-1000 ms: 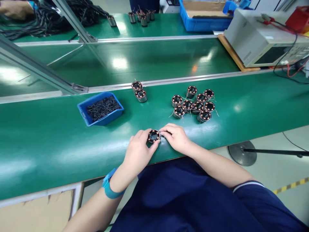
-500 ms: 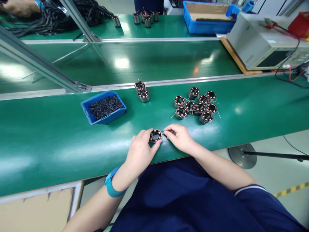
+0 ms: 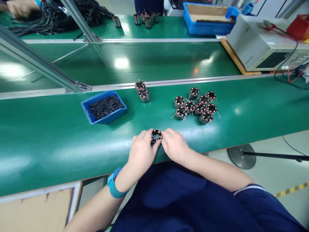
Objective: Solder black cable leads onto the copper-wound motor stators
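Note:
My left hand (image 3: 143,149) is closed round a motor stator (image 3: 156,135) with copper windings, thumb and fingers on its sides. The stator stands upright on the green bench near its front edge. At the stator's right side, my right hand (image 3: 175,144) is closed in a pinch against the rim. Its fingertips are turned away, so what is between them is hidden. Left of the hands, a blue bin (image 3: 104,107) holds many short thin black tubes (image 3: 106,106).
Several wound stators (image 3: 200,108) with loose wire ends stand right of centre. Two more (image 3: 144,95) stand by the metal rail. A screened instrument (image 3: 272,48) with leads sits at the back right. Across the bench, another person's hand (image 3: 23,8) is near black cables (image 3: 62,16).
My right hand has moved left against the stator. The thin dark piece that showed at its fingertips is now hidden. The stator has shifted very slightly right.

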Motion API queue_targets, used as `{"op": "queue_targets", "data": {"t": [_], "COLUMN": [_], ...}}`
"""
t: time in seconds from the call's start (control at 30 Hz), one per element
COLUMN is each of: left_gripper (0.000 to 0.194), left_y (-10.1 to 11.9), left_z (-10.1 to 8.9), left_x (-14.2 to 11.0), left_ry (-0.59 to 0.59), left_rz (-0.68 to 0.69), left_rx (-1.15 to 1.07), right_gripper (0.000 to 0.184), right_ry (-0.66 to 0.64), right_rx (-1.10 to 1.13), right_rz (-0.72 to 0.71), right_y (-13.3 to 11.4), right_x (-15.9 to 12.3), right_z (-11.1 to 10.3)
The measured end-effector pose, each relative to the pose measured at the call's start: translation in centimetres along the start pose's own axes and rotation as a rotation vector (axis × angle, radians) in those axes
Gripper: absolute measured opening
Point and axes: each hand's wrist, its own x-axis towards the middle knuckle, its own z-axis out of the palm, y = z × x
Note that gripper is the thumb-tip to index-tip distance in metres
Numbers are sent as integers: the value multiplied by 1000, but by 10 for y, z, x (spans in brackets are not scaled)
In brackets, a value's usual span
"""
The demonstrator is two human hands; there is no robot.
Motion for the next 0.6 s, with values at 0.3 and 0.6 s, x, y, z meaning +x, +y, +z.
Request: {"op": "queue_targets", "data": {"t": [0.3,0.6], "left_gripper": [49,54], "left_y": [-5,-6], "left_z": [0,10], "left_x": [3,63], "left_ry": [-5,-27], "left_rz": [-27,-134], "left_rx": [-37,-229], "right_gripper": [32,18], "right_ry": [26,-85], "right_rx": [54,-192], "right_rz": [51,96], "right_y": [16,21], "right_x": [-10,4], "right_z": [-9,6]}}
